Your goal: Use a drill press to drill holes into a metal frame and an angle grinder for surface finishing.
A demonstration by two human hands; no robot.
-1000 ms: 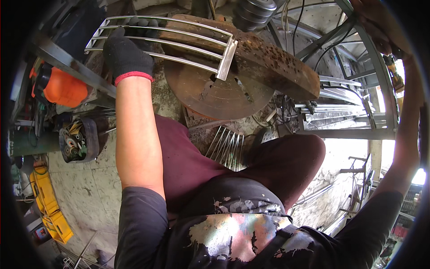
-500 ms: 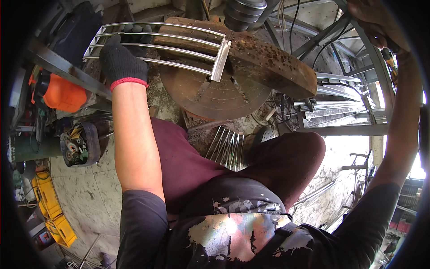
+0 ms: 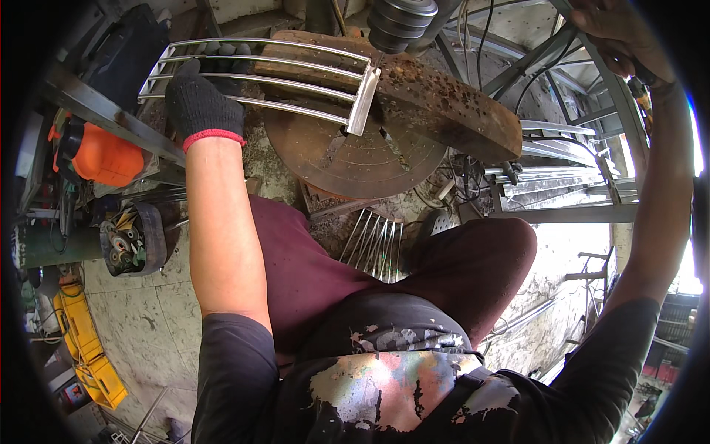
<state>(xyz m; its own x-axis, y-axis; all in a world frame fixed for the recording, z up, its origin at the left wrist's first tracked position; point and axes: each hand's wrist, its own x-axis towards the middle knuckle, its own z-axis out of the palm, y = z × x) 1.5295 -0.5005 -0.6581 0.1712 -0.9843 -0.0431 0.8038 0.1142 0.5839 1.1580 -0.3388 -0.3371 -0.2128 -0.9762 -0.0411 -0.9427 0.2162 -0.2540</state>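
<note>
Four-barred, shiny metal rack, laid out level with the rusty slotted disc and the pitted wooden block, overlapping both in view. Flat end strip at the right, near a ribbed grey machine head. Gripped toward the opposite end by the gloved left hand, closed round the bars, thumb on the near side and fingers tucked behind. Barely altered over the last second: only a small slide in view, shared by disc and machine head, so probably due to head movement. Almost identical to half a second ago; best judged as steadying, not repositioning. Raised at far upper right, beside the grey steel frame: the bare right hand, fingers bent, impossible to tell whether closed on anything. Farther out, between the legs, another barred piece near a grey shoe. Off to the left, an orange object, a tub of small parts and yellow cases.
</note>
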